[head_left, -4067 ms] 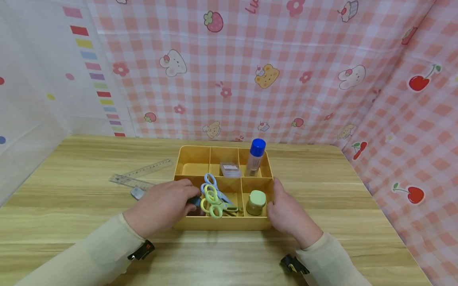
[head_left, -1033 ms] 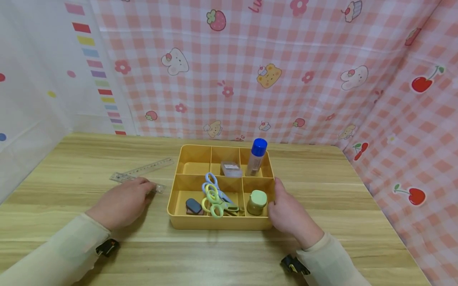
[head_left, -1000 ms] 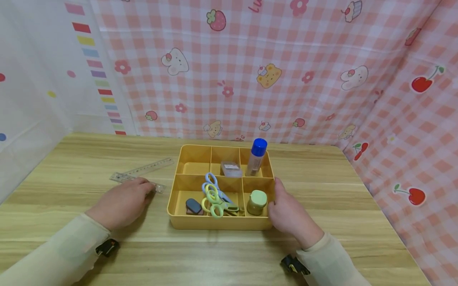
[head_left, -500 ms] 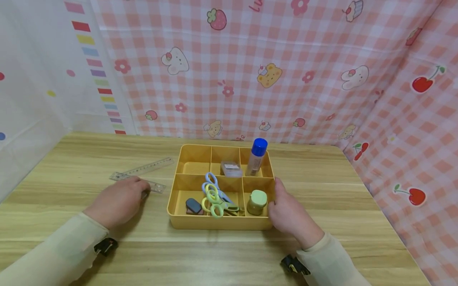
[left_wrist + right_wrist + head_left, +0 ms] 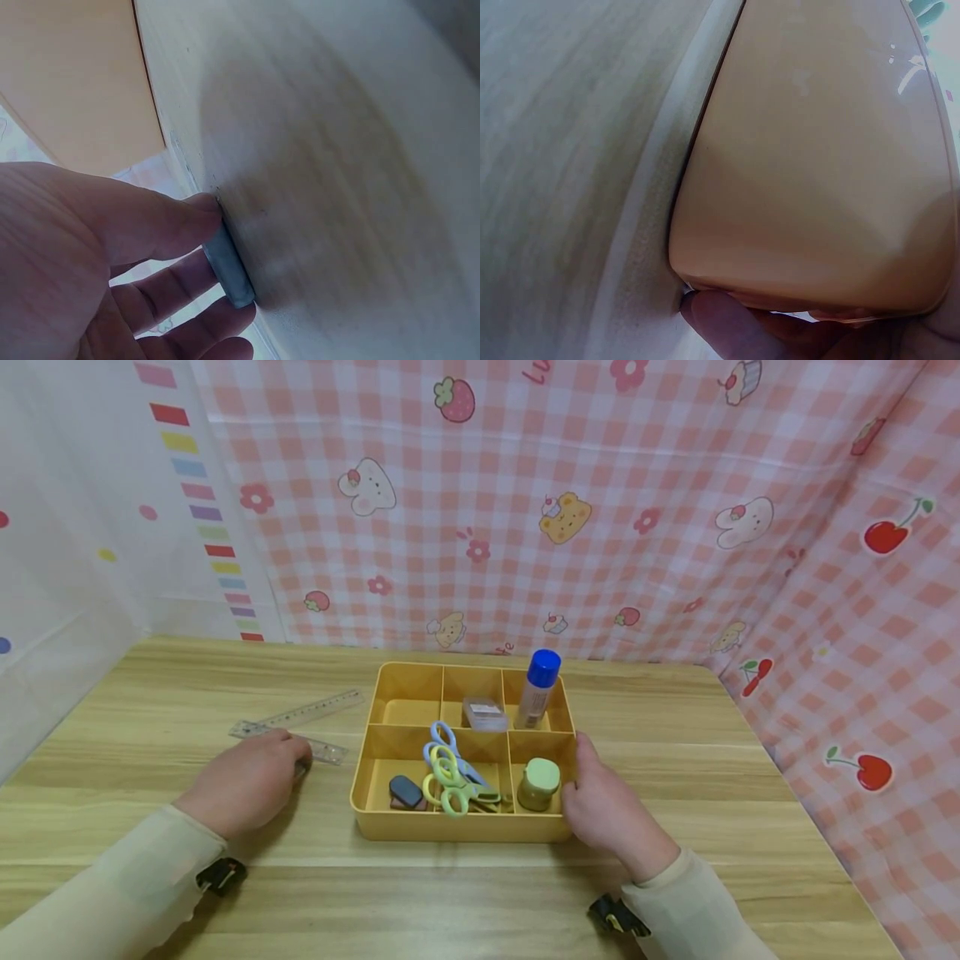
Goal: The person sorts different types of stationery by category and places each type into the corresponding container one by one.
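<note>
A small grey-blue block, eraser-like [image 5: 231,270], stands on edge at the tabletop, between the thumb and fingers of my left hand [image 5: 243,785], which pinches it. From the head view most of that block is hidden under the hand, just in front of two clear rulers [image 5: 327,752]. With my right hand [image 5: 609,802] I grip the right wall of a yellow divided box [image 5: 465,828]; in the right wrist view fingers curl along the box's side [image 5: 810,165]. A dark rounded block [image 5: 406,791] lies on a brownish piece in its front-left compartment.
Blue and yellow-green scissors [image 5: 457,777] lie across the box's front divider. A green-lidded jar [image 5: 539,783] sits front right, a blue-capped glue stick [image 5: 537,689] stands back right, and a small clear case [image 5: 484,715] lies back middle. Patterned cloth [image 5: 480,552] hangs behind the table.
My left hand has let go of the dark block in the box and moved left to the table, where it pinches the grey-blue block. My right hand stays on the box.
</note>
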Available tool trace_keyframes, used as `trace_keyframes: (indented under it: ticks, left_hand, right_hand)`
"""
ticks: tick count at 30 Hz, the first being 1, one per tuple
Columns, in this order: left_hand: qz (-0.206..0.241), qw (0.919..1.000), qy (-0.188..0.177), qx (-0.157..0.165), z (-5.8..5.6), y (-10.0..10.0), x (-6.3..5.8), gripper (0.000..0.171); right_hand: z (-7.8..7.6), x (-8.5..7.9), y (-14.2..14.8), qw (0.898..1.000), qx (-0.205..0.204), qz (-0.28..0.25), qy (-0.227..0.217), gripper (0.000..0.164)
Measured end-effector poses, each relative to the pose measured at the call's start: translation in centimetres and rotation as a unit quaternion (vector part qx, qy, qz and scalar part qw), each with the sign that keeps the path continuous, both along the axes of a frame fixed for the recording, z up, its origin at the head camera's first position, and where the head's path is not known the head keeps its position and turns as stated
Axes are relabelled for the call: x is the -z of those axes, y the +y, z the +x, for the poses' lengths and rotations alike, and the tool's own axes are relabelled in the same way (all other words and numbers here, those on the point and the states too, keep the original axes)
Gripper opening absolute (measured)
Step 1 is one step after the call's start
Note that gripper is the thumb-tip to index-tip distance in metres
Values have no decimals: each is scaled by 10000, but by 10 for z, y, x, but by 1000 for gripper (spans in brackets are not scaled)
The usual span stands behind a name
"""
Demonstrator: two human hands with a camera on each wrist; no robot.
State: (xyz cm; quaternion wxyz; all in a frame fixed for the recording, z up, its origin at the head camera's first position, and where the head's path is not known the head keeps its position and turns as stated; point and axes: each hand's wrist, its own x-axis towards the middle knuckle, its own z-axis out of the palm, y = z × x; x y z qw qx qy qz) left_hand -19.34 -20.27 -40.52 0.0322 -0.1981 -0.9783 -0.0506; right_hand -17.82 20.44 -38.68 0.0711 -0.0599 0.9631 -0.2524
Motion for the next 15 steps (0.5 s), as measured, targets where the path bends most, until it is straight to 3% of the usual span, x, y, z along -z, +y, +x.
trace_keyframes:
  ticks: [15]
  left_hand:
    - [-41, 10000, -46, -43, 2, 1, -2, 14]
  right_hand:
    - [-1, 0, 0, 10000, 6, 1, -14, 67]
